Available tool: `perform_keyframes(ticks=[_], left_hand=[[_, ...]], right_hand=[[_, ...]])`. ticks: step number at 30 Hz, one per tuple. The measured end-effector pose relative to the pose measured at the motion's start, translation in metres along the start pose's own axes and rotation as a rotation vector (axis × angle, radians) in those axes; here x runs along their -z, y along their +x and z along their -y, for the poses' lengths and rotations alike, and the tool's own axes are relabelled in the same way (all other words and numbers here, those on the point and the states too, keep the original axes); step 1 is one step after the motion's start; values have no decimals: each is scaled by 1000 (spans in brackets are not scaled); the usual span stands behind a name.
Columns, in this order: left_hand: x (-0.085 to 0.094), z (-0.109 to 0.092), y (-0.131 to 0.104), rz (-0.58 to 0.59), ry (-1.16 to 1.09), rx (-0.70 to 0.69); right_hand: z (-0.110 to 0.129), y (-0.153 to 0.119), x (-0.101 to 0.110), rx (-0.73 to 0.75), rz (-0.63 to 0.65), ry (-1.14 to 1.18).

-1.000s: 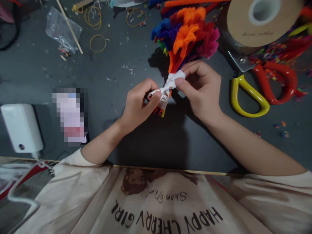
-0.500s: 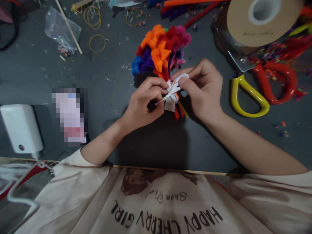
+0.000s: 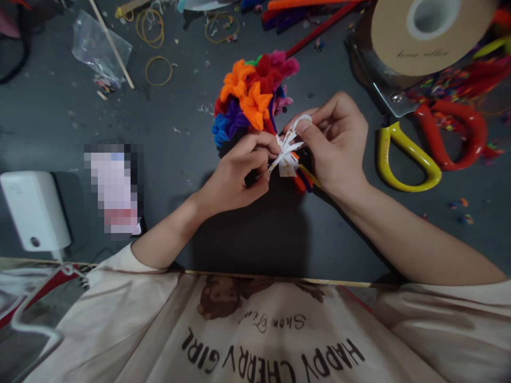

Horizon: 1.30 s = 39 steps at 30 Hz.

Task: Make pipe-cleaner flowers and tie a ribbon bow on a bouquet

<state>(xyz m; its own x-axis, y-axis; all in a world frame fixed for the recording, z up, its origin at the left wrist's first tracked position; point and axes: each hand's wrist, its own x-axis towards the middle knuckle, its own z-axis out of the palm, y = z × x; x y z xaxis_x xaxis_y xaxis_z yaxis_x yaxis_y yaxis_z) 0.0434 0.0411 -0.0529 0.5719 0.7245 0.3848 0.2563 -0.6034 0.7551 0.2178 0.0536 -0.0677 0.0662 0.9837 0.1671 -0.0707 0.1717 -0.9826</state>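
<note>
A small bouquet of fuzzy pipe-cleaner flowers (image 3: pixel 255 98) in orange, red, blue, purple and pink lies tilted over the dark table, blooms toward the far left. White ribbon (image 3: pixel 288 148) with gold specks is wrapped round its stems and forms loops there. My left hand (image 3: pixel 243 165) pinches the ribbon on the left side of the stems, fingers closed. With thumb and forefinger, my right hand (image 3: pixel 335 141) grips a ribbon loop on the right. The cut stem ends (image 3: pixel 305 181) poke out below the ribbon. My fingers partly cover the binding.
Scissors (image 3: pixel 407 143) with yellow and red handles lie to the right, partly under a ribbon spool (image 3: pixel 387 42). A white power bank (image 3: pixel 35 210) and a blurred-out phone (image 3: pixel 115 191) are on the left. Rubber bands (image 3: pixel 158 71), a plastic bag (image 3: pixel 96 50) and pipe cleaners (image 3: pixel 315 32) lie farther back.
The bouquet has tipped, its blooms shifting left and nearer to me while the stem ends swung right. Both hands keep their pinch on the ribbon, whose loops look more spread.
</note>
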Motion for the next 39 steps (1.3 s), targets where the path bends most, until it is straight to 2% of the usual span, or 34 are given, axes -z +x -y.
perform_keyframes(ticks=[8, 16, 22, 25, 30, 33, 36, 39], left_hand=[[2, -4, 2, 68, 78, -81], [2, -10, 2, 123, 122, -102], [2, -6, 0, 177, 107, -141], [2, -8, 0, 168, 101, -130], [3, -13, -1, 4, 91, 17], [3, -14, -2, -71, 82, 180], [0, -15, -4, -104, 47, 348], [-5, -14, -5, -96, 19, 397]], right_hand=[[-4, 3, 0, 47, -1, 114], [-1, 2, 1, 66, -11, 144], [-3, 3, 2, 37, -49, 76], [-5, 4, 2, 22, -34, 20], [-6, 4, 4, 44, 42, -9], [-2, 3, 8, 133, 127, -179], [2, 3, 10, 210, 229, -354], [2, 2, 10, 215, 302, -415]])
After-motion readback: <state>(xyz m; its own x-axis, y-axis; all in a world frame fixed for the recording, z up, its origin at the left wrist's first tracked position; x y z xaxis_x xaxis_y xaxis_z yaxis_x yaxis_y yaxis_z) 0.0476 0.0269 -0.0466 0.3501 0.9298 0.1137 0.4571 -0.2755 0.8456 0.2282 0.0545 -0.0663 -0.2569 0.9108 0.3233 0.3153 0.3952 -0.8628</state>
